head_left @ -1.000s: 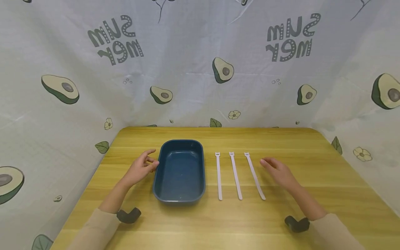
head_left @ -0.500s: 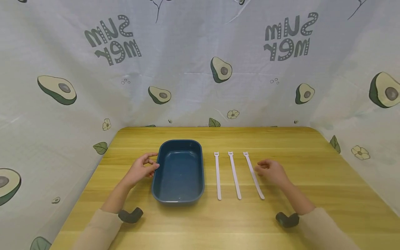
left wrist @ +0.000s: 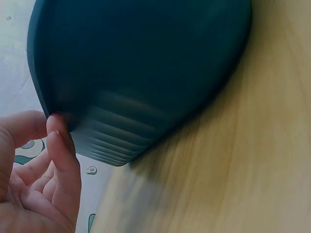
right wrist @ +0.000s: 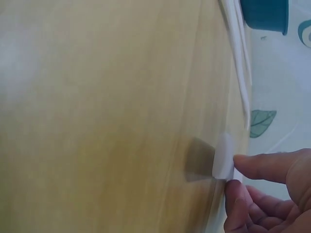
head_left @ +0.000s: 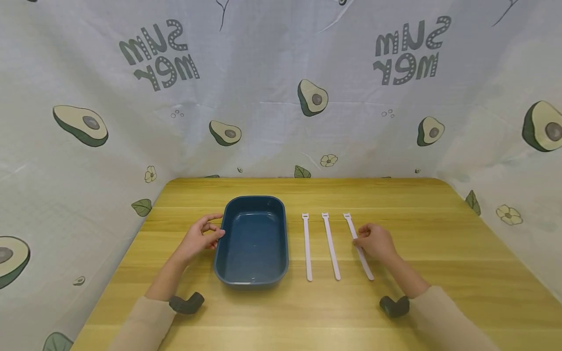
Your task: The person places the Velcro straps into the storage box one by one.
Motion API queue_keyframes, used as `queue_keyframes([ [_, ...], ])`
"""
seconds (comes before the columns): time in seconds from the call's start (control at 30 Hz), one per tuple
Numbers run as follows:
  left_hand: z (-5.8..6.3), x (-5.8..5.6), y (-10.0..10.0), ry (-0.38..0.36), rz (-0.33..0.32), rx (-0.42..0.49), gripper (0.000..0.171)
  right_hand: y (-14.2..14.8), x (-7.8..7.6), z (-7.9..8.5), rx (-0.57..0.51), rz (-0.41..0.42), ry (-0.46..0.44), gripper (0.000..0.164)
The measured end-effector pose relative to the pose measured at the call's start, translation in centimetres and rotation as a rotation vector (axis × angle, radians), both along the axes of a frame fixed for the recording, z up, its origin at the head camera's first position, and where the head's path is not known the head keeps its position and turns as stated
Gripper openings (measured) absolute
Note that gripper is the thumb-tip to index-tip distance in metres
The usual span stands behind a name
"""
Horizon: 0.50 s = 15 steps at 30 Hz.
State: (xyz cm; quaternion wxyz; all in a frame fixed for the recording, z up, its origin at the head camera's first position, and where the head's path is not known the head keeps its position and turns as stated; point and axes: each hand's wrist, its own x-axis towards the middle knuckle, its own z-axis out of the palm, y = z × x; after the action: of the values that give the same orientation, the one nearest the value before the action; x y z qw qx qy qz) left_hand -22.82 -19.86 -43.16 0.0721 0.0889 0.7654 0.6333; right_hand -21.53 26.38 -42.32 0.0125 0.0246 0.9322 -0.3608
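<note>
A dark blue rectangular bin (head_left: 255, 248) stands on the wooden table. My left hand (head_left: 200, 239) is at its left side, thumb and forefinger gripping the rim (left wrist: 41, 99); the other fingers hang loosely curled. Right of the bin, white cable ties with slotted heads lie side by side: a left one (head_left: 308, 253), a middle one (head_left: 331, 248) and a right one (head_left: 365, 265). Between thumb and fingertips, my right hand (head_left: 376, 241) pinches the right cable tie near its middle. The right wrist view shows this tie's rounded end (right wrist: 223, 158) raised off the wood, casting a shadow.
The wooden table (head_left: 281, 317) reaches back to a pale curtain (head_left: 263, 63) printed with avocados and lettering. A dark wrist-worn device shows at each cuff, a left one (head_left: 187, 303) and a right one (head_left: 394, 306).
My right hand has moved left from beside the right cable tie and now pinches it. The left hand's forefinger has closed in on the bin's rim; the bin stays put.
</note>
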Motion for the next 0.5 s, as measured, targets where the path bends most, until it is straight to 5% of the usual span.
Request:
queue_keyframes([
  [0.5,-0.3,-0.19,-0.2,0.003,-0.011,0.021,0.054,-0.29,-0.18,0.21,-0.019,-0.025,-0.031,0.031],
])
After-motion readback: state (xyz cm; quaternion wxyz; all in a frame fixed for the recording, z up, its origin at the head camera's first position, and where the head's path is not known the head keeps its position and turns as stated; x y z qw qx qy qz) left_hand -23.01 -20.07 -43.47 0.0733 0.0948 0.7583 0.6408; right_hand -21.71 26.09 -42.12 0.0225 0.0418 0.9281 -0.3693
